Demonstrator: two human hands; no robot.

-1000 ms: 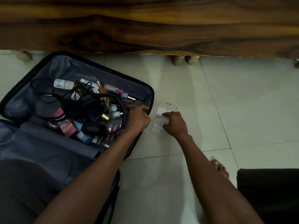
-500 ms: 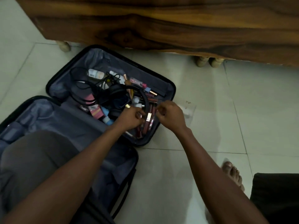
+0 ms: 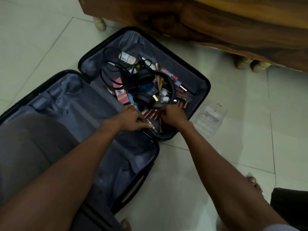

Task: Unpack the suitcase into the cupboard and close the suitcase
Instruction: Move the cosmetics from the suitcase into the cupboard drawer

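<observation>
A black suitcase (image 3: 205, 90) lies open on the tiled floor, grey lining showing in both halves. Its far half holds black headphones (image 3: 146, 97), tangled cables (image 3: 115, 70), a white bottle (image 3: 127, 57), pink boxes (image 3: 121, 97) and several lipstick tubes (image 3: 152, 114). My left hand (image 3: 131, 118) rests over the near corner of that pile with its fingers spread flat. My right hand (image 3: 172, 115) has its fingers curled down among the lipstick tubes; what they grip is hidden. The near half (image 3: 100, 130) holds only lining.
A dark wooden cupboard (image 3: 216, 19) on short legs stands just behind the suitcase. A clear plastic pouch (image 3: 210, 120) lies on the tiles to the right of the case. A bare foot (image 3: 254, 183) and a dark cloth (image 3: 290, 204) are at the lower right.
My right hand left the clear pouch on the floor and came into the suitcase beside my left hand. Both hands now sit lower, on the lipstick tubes. The view swung left.
</observation>
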